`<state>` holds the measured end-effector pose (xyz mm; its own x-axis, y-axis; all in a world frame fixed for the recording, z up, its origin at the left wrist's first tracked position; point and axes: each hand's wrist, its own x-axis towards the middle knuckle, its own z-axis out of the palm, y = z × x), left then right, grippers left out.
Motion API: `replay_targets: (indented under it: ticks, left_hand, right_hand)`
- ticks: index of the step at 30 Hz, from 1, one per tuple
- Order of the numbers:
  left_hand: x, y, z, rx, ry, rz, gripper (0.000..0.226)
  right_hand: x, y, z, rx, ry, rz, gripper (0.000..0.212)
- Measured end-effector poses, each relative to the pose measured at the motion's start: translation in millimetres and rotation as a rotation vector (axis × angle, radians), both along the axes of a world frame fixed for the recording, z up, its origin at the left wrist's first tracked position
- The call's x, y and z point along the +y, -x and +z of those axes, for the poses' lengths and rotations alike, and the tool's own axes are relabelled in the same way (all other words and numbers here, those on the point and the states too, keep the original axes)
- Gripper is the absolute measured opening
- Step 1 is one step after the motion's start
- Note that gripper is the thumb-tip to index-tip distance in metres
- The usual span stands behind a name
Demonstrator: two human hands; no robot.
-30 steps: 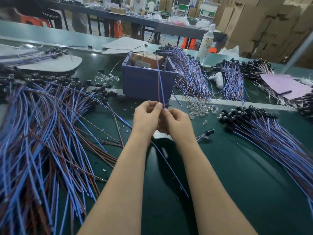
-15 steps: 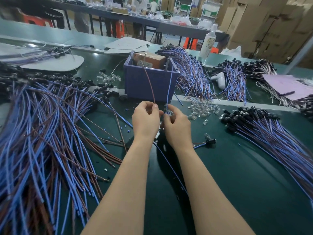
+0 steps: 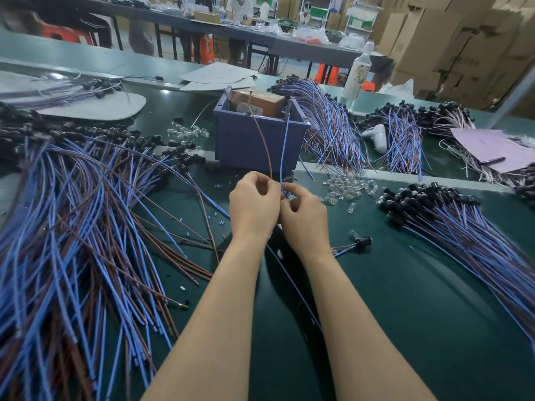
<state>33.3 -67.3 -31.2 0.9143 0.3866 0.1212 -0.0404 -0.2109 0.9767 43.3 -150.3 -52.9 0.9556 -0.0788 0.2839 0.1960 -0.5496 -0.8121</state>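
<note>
Even overhead light, blurred warped edges.

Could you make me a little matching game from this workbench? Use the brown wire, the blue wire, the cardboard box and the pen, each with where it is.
Things:
1. brown wire
2. blue wire
3. cardboard box
4. pen

Places:
A. inside the purple bin
B. lying on the pink sheet
C. pinched by the right hand
D. pinched by the left hand

Pairs: 1-D, 2-C, 3-A, 4-B.

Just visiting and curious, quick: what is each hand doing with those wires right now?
Left hand: closed, pinching the brown wire.
Right hand: closed, pinching the blue wire.
</note>
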Motion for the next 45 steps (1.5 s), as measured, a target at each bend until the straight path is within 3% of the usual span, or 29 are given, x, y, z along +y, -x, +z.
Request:
replay_targets:
  ticks: [21, 27, 30, 32, 35, 37, 40, 42, 45]
  left_hand:
    - [0, -2, -2, -0.041, -0.054, 0.002, 0.007]
    - [2, -4, -1, 0.01, 0.051, -0.156, 0.022]
    - [-1, 1, 13, -0.075, 0.161, -0.246, 0.017]
    - [-5, 4, 30, -0.181, 0.183, -0.29, 0.015]
    - [-23, 8, 65, -0.326, 0.108, -0.381, 0.013]
    - [-44, 11, 88, -0.399, -0.011, -0.406, 0.01]
    - [-74, 15, 103, -0.429, -0.182, -0.305, 0.021]
    - [-98, 17, 100, -0.306, -0.22, -0.359, 0.032]
    - [-141, 18, 89, -0.059, 0.009, -0.632, 0.035]
  right_hand:
    - [-1, 5, 4, -0.019, 0.067, -0.008, 0.029]
    - [-5, 9, 17, 0.011, 0.063, 0.062, 0.017]
    - [-16, 17, 40, 0.021, 0.014, 0.153, 0.014]
    - [-30, 24, 61, -0.019, 0.098, 0.209, 0.015]
    - [-55, 30, 89, -0.069, 0.302, 0.189, 0.008]
    - [-73, 33, 102, -0.112, 0.301, 0.058, 0.014]
    - [-96, 40, 111, -0.297, 0.152, -0.191, 0.025]
    - [-116, 47, 114, -0.395, -0.129, -0.317, 0.029]
    - [-142, 56, 114, -0.488, -0.704, -0.348, 0.033]
